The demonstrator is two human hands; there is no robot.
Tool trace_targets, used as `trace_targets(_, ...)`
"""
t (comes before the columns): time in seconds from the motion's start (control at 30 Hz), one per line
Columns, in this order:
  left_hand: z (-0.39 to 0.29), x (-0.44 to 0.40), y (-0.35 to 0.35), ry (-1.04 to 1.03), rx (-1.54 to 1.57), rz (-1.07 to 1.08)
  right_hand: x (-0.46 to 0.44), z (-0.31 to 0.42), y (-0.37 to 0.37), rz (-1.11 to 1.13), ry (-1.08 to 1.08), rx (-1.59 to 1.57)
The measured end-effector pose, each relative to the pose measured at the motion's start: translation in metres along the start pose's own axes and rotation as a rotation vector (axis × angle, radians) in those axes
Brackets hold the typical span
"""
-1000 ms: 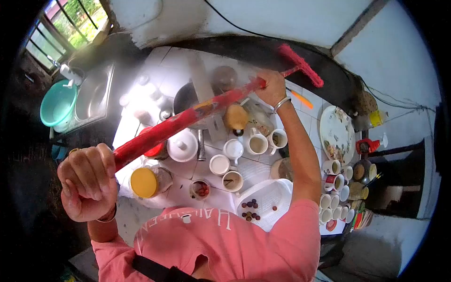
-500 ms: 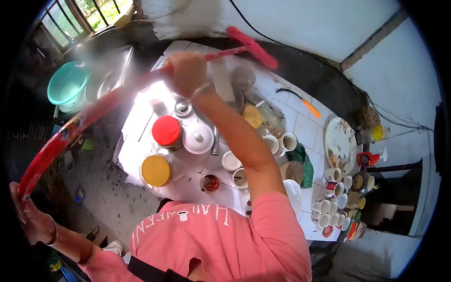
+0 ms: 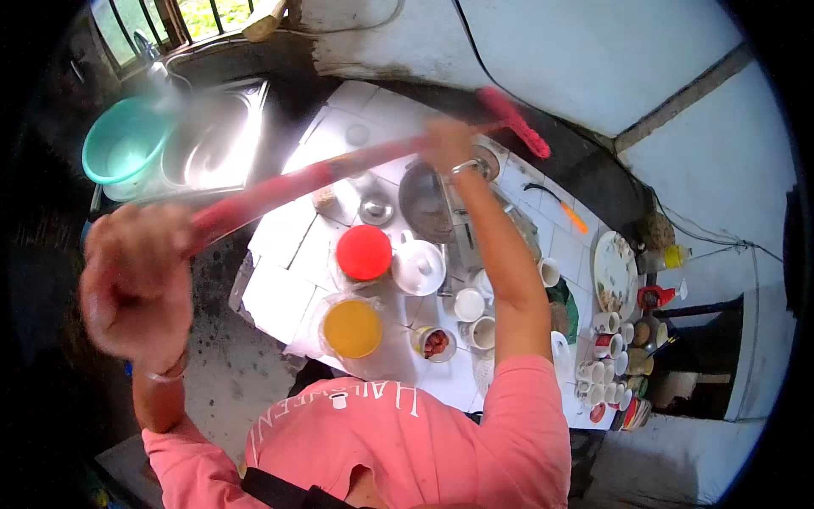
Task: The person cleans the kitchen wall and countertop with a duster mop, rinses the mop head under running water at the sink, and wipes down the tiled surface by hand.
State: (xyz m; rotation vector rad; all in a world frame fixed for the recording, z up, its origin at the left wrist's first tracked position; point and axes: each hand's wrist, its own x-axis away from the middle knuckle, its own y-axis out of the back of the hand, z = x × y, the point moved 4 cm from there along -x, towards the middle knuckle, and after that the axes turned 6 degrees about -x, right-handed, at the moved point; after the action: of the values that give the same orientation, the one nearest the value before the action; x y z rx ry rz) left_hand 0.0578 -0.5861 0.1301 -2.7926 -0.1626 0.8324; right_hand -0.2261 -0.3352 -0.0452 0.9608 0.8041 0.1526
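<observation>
A long red pole (image 3: 305,180) with a crosswise, rough red head (image 3: 515,123), like a T-shaped wiper or brush, stretches slantwise above the table. My left hand (image 3: 140,280) is closed round its near end at the left, blurred by motion. Farther along, close to the head, my right hand (image 3: 447,146) wraps the pole. The head is up near the back wall, past the far edge of the table. Beneath my right arm is a dark pan (image 3: 424,204), partly hidden by the arm.
The white-tiled table (image 3: 284,293) holds a red-lidded jar (image 3: 364,252), a yellow-lidded jar (image 3: 353,328), a white lidded pot (image 3: 418,267), several mugs (image 3: 606,322) and an orange-handled sickle-like tool (image 3: 573,218). A steel sink (image 3: 212,140) and green basin (image 3: 123,144) stand at left. Black cable (image 3: 475,59) runs along the wall.
The pole's head has moved right and slightly down. My left hand has come up and inward from the lower left, and my right hand has shifted right. Both still grip the pole.
</observation>
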Motion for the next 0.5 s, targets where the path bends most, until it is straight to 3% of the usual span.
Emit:
trace_targets(0.1,-0.048,0.016,0.050,-0.021,-0.014,-0.056,-0.016,0.063,-0.029,-0.031,0.065,-0.009)
trace_targets(0.2,-0.101,0.056,0.120,-0.060,0.166,-0.293,-0.035,0.135,-0.041,-0.010,0.104,-0.025)
trace_targets(0.27,-0.143,0.104,0.195,0.064,-0.935,-0.243,-0.043,0.165,-0.045,-0.019,0.149,-0.129)
trace_targets(0.3,-0.165,0.118,0.206,0.014,-1.301,-0.255,-0.046,0.179,-0.039,-0.034,0.169,-0.188)
trace_targets(0.4,-0.193,0.140,0.212,-0.183,-1.963,-0.329,-0.048,0.202,-0.021,-0.076,0.238,-0.189)
trace_targets(0.47,-0.181,0.131,0.208,-0.178,-1.642,-0.471,-0.045,0.195,-0.013,-0.036,0.255,-0.098)
trace_targets(0.5,-0.169,0.118,0.203,-0.177,-1.426,-0.532,-0.040,0.184,-0.004,-0.144,0.260,-0.116)
